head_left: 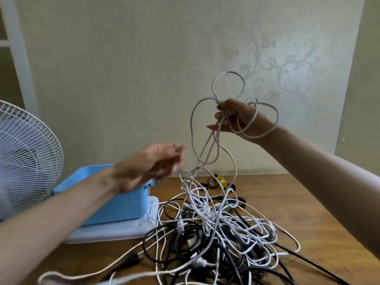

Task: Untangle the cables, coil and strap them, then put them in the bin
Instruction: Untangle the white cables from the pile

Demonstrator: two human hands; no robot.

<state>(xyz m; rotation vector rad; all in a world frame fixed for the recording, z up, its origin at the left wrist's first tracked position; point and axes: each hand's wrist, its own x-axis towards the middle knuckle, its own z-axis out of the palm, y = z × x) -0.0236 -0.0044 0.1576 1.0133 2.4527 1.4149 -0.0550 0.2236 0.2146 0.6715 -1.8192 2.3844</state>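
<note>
White cable [228,72] looped round right hand [236,118] — fingers [220,115] pinching strands; left hand [156,161] blurred, cannot tell.

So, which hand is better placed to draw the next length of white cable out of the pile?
Left. The right hand has its grip full of white cable loops, some round the wrist. The left hand looks empty, though blurred, and is beside the strands hanging to the pile.

Right hand [236,118], right of centre, grips looped white cable [218,130] raised above the cable tangle [222,229] at lower centre; blue bin [121,204] stands centre left.
</note>
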